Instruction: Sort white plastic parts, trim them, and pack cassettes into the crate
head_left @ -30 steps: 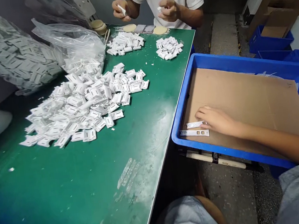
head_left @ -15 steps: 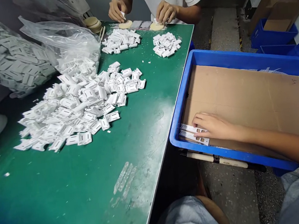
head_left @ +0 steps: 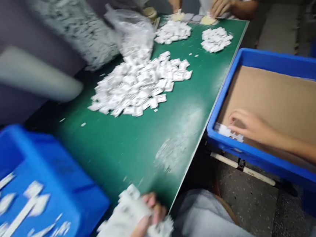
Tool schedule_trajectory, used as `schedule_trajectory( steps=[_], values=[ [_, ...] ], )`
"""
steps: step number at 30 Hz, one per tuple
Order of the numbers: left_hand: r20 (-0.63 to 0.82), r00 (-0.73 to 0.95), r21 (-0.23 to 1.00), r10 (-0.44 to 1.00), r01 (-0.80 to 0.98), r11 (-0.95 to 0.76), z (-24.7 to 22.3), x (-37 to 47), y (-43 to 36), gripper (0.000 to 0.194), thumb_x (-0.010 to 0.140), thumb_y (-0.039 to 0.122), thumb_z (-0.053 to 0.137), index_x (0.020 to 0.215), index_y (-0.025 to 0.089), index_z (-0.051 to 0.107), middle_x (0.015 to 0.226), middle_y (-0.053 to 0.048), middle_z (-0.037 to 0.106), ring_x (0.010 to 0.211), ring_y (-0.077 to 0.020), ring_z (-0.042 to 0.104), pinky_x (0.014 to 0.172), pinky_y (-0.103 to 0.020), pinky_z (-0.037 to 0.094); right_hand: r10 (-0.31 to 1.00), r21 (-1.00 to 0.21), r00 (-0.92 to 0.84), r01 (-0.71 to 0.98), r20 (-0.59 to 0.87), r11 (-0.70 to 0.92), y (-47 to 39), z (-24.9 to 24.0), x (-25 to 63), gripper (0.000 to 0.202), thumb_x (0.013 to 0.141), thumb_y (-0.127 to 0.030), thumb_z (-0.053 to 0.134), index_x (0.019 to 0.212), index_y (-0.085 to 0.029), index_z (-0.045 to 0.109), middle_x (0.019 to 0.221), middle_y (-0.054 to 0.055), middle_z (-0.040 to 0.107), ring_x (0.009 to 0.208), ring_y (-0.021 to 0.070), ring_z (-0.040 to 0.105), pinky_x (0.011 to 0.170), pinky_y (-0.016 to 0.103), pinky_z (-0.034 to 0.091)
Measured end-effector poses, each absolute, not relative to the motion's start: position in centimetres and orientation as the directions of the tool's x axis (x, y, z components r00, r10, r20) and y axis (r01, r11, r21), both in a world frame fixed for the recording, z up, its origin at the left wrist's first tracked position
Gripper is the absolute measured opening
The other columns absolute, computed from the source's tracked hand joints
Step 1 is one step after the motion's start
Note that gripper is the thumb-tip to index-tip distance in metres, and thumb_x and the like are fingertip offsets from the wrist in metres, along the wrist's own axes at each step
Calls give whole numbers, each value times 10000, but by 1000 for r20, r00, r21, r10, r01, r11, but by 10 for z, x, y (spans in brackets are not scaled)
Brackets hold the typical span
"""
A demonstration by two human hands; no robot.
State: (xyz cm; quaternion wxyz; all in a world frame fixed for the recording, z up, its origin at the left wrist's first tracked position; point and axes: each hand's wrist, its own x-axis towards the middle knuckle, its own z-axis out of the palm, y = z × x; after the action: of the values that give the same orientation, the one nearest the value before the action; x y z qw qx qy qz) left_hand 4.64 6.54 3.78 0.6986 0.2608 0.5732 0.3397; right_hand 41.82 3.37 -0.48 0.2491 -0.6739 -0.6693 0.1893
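White strips [head_left: 227,131] sit in the near-left corner of the blue tray [head_left: 280,61], on brown cardboard [head_left: 278,100]. My right hand [head_left: 254,126] is curled at their notched end; can't tell through the blur if it's pinching. My left hand [head_left: 142,226] is closed round a white bundle [head_left: 120,225] at the near edge of the green table [head_left: 174,113]. I'd go light with 1 hand, strips flat, edges square to the tray wall. They look narrow, flat; count unreadable, too smeared.

Held a thick, ragged bundle of white pieces [head_left: 125,219] in the left hand [head_left: 140,230] over the bench [head_left: 117,155]; had flat white strips [head_left: 226,131] lying together beneath the right hand [head_left: 251,125] in the blue tray's [head_left: 283,61] corner.
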Motion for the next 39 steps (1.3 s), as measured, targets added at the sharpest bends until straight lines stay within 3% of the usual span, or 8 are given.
schedule_trajectory(
  steps=[3, 7, 13, 19, 23, 28, 33, 39],
  values=[
    [-617, 224, 671, 754, -350, 653, 52, 73, 36, 418, 551, 317, 921, 889, 177, 719, 691, -19, 631, 599, -120, 571, 561, -202, 472, 989, -676, 96, 737, 111, 4, 33, 36, 395, 204, 915, -471, 560, 891, -270, 579, 826, 45, 583, 757, 228, 562, 686, 369, 476],
    [-663, 396, 567, 635, -289, 772, 53, 84, 17, 405, 607, 412, 898, 832, 115, 738, 676, -70, 668, 534, -122, 563, 475, -192, 456, 975, -848, -222, 523, -35, 89, 38, 64, 337, 213, 899, -487, 587, 1019, -322, 648, 785, 22, 614, 641, 187, 560, 566, 319, 486],
    [-618, 377, 638, 690, -271, 720, 50, 81, 10, 443, 637, 374, 887, 971, 140, 712, 857, -93, 727, 687, -177, 657, 635, -240, 529, 815, -949, -494, 81, -303, -305, 46, 55, 264, 215, 839, -367, 673, 992, -219, 646, 779, 3, 627, 628, 124, 579, 536, 238, 471],
    [-532, 318, 655, 785, -433, 619, 56, 81, 17, 354, 627, 321, 894, 859, 184, 665, 782, -4, 600, 646, -122, 568, 609, -206, 503, 976, -971, -104, -124, -191, -203, 55, 89, 314, 184, 830, -395, 687, 894, -224, 663, 755, -17, 567, 586, 98, 474, 523, 240, 414],
    [-595, 349, 593, 724, -418, 689, 55, 77, 22, 403, 587, 308, 918, 881, 185, 672, 763, 3, 546, 629, -101, 525, 563, -178, 473, 969, -960, 240, 280, 51, -19, 77, 93, 406, 179, 870, -341, 631, 1022, -250, 656, 804, -8, 549, 638, 111, 447, 562, 250, 396],
    [-646, 326, 599, 690, -344, 723, 50, 79, 19, 462, 576, 339, 926, 943, 193, 686, 769, -9, 572, 611, -110, 518, 537, -202, 471, 957, -683, 246, 674, -152, -282, 93, 15, 461, 97, 816, -172, 616, 830, -207, 527, 660, -18, 570, 619, 141, 560, 575, 249, 441],
    [-678, 295, 621, 673, -261, 739, 47, 93, 19, 460, 551, 352, 936, 894, 177, 685, 733, -2, 577, 560, -99, 499, 524, -203, 464, 968, -518, 182, 819, -174, -247, 93, -36, 441, 106, 814, -118, 579, 749, -198, 551, 660, -2, 603, 622, 157, 579, 612, 262, 435],
    [-728, 277, 592, 627, -205, 779, 41, 107, 23, 472, 505, 341, 946, 843, 134, 691, 721, -24, 617, 592, -128, 554, 549, -209, 490, 984, -474, 176, 865, -26, -167, 84, -11, 430, 51, 839, -200, 619, 794, -180, 610, 921, 62, 610, 705, 169, 565, 693, 306, 430]
  ],
)
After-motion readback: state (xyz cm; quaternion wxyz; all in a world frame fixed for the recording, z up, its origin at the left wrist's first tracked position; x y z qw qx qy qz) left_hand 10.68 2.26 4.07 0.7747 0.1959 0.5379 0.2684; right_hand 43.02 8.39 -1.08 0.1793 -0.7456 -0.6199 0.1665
